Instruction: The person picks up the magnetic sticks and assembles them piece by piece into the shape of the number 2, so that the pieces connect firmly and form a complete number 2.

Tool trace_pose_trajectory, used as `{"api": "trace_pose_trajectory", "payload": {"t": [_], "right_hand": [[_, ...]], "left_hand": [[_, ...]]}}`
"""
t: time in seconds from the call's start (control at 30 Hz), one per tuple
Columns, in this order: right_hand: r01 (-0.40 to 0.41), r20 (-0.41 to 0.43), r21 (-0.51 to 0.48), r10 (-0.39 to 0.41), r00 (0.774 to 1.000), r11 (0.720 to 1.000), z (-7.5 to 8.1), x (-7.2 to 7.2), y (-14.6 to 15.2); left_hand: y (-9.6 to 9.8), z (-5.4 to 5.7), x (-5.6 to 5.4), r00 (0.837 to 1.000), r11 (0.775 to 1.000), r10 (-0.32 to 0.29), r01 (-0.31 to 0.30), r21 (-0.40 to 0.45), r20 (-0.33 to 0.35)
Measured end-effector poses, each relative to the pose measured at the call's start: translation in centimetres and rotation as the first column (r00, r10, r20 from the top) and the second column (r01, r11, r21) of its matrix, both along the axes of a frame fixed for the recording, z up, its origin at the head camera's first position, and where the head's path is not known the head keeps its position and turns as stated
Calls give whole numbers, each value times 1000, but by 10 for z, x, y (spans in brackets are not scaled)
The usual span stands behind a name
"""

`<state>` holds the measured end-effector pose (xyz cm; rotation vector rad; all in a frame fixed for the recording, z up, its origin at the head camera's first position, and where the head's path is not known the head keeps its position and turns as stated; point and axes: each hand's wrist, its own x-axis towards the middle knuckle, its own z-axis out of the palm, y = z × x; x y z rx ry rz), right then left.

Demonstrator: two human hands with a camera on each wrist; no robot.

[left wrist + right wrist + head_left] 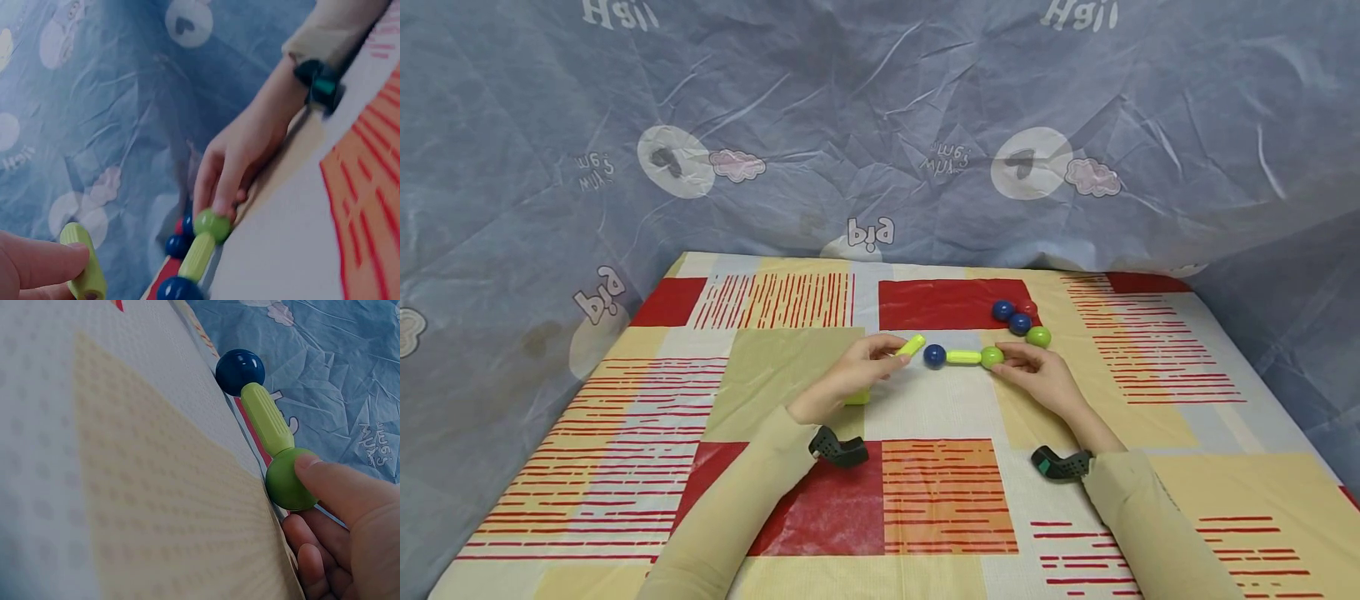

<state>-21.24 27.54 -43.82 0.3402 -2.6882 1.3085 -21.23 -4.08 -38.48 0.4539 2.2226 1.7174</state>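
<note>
My right hand (1037, 375) pinches a green ball (291, 480) between thumb and fingers. A yellow-green ribbed rod (267, 419) joins that ball to a blue ball (240, 372), so the three form one straight piece low over the cloth. In my left hand (861, 372) a second yellow-green rod (84, 262) is pinched by thumb and fingers, tilted. Its upper end points toward the blue ball, with a small gap between them in the head view. Another yellow-green piece (857, 397) lies under the left hand, partly hidden by it.
Beyond the right hand, two blue balls (1019, 323), a red ball (1028, 310) and a loose green ball (1039, 337) sit grouped on the patterned tablecloth (940, 408). A blue-grey printed curtain (865, 125) hangs along the table's far edge.
</note>
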Motion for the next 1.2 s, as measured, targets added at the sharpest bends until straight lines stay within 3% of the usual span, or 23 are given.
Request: {"api": "trace_pose_trajectory", "payload": {"t": [0.17, 0.37, 0.47, 0.6, 0.93, 1.2], "right_hand": [[-3, 5, 1, 3, 1000, 1000, 2, 1, -1], [-4, -5, 21, 4, 1000, 1000, 2, 0, -1], [-3, -3, 22, 3, 1000, 1000, 1, -1, -1], [-5, -7, 23, 6, 1000, 1000, 0, -2, -1], [-8, 7, 29, 8, 1000, 1000, 1, -1, -1], [-4, 3, 45, 4, 1000, 999, 1, 0, 0]], "left_hand": [[23, -1, 7, 996, 999, -46, 44, 26, 76], [49, -9, 13, 989, 998, -58, 53, 44, 134], [62, -13, 14, 976, 994, -56, 33, 109, 212], [75, -19, 14, 943, 979, -51, -18, 204, 328], [95, -24, 12, 918, 969, -58, -42, 242, 392], [102, -28, 11, 907, 974, -14, -84, 212, 422]]}}
